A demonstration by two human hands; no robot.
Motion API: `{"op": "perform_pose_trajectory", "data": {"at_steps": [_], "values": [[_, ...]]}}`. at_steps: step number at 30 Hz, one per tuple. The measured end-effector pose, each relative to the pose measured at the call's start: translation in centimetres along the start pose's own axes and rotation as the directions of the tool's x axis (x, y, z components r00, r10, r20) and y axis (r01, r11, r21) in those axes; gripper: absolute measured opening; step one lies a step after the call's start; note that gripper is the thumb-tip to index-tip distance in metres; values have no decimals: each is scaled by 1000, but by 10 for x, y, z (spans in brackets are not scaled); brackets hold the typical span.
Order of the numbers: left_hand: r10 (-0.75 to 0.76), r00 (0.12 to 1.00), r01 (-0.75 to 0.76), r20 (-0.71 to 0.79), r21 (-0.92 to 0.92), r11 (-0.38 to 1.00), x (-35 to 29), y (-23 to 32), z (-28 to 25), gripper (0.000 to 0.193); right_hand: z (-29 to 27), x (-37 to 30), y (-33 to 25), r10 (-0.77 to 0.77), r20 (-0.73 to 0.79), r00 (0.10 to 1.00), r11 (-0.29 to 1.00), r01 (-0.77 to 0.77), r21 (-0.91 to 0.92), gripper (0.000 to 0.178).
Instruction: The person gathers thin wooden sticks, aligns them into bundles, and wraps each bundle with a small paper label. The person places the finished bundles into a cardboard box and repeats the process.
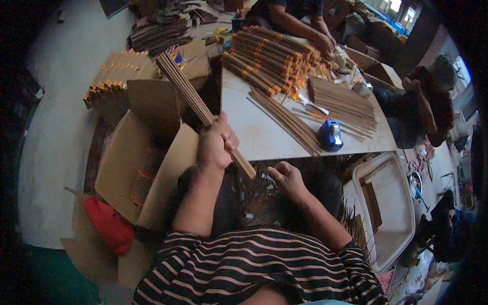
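Note:
My left hand [217, 142] is closed around a bundle of long brown sticks [185, 89], which look like incense sticks. The bundle slants from the upper left down to the right, over the table's near left corner. To its right, below the table edge, my right hand [287, 179] is apart from the bundle. Its fingers are curled with thumb and forefinger together; whatever they may hold is too small to make out. Loose brown sticks [284, 122] lie on the white table [244, 117], beside a small blue object [331, 136].
Banded bundles [274, 56] with orange-yellow wraps are piled on the table. An open carton [168, 175] stands left, near a red bag [108, 225] and more wrapped bundles [109, 81]. A white tub [401, 213] is at right. A co-worker's hands [325, 44] work across the table; another person [427, 96] sits right.

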State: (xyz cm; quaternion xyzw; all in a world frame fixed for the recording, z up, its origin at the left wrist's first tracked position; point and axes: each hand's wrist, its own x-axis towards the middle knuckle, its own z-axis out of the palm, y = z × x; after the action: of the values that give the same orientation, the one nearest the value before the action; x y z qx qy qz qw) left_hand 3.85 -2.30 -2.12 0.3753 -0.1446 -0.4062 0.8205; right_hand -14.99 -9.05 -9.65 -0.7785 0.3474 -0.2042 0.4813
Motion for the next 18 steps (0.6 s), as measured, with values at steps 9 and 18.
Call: {"op": "perform_pose_trajectory", "data": {"at_steps": [9,18], "values": [[-146,988,146,40,15,989,-15,-24,9,31,3,-5,-51,-94,304,948,918,-36,396,42],[-165,969,172,184,-19,985,-27,-26,11,31,0,-14,-52,-95,441,892,911,-101,401,29]]}}
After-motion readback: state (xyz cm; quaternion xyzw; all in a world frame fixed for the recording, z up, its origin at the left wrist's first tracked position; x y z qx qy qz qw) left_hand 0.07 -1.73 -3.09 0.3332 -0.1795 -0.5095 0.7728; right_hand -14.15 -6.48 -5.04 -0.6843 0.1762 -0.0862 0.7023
